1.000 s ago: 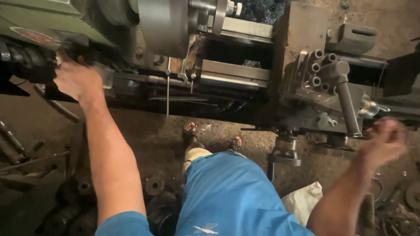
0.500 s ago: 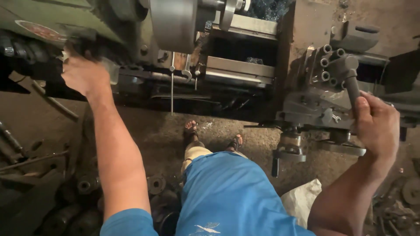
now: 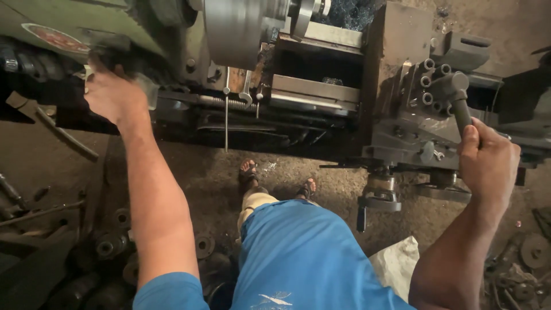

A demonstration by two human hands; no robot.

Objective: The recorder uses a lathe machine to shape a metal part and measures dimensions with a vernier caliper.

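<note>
Right hand (image 3: 488, 163) is wrapped shut round the lever (image 3: 461, 112), its long axis running up-and-away from the fist, while left hand (image 3: 112, 95) (fingers hidden, grip unclear) rests far off at the headstock (image 3: 74, 34).

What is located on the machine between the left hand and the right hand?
In the head view, between left hand and right hand: the round chuck and the bed rails.

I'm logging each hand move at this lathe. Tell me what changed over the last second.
The right hand came up from low beside the carriage and took hold of the dark metal tool-post lever, and is now closed around it. The left hand stayed on the dark control at the green headstock. The grey steel chuck and the sandalled feet show no shift beyond camera movement.
</note>
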